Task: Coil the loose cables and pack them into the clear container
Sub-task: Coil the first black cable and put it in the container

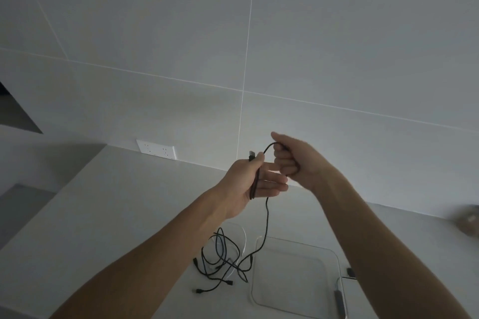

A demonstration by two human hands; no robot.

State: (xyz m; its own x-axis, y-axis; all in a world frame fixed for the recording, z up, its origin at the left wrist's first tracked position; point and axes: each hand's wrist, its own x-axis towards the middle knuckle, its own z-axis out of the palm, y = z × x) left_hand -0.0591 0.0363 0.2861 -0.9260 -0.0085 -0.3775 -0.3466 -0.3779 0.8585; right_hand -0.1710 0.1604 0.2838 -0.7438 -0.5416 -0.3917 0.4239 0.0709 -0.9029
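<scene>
- Head view: both hands are raised over the surface (145,215), working one black cable (267,217).
- Left hand (248,184): thumb and fingers closed on the cable just below its plug (251,156), which sticks up out of the grip. Two strands run down across the palm, so at least one loop looks laid in already (judgement).
- Right hand (293,163): closed fist around the same cable, just beside the left grip and slightly above it. A short arch of cable bridges the two grips.
- Key relation: the free length leaves the left grip at its lower edge and hangs almost straight down, long axis vertical, then joins the tangle of loose cables (220,259) on the surface well below both grips.
- That tangle holds black leads and at least one white one; which strand belongs to the held cable I cannot tell.
- Clear container (334,256): on the surface below the right grip, just beside the tangle, no coil visible inside.
- Judgement: the slack lies below the left grip, so the right hand, the nearer free mover, must draw it upward and lay the next loop into the left palm. Risk: the rising strand drags neighbouring cables with it.
</scene>
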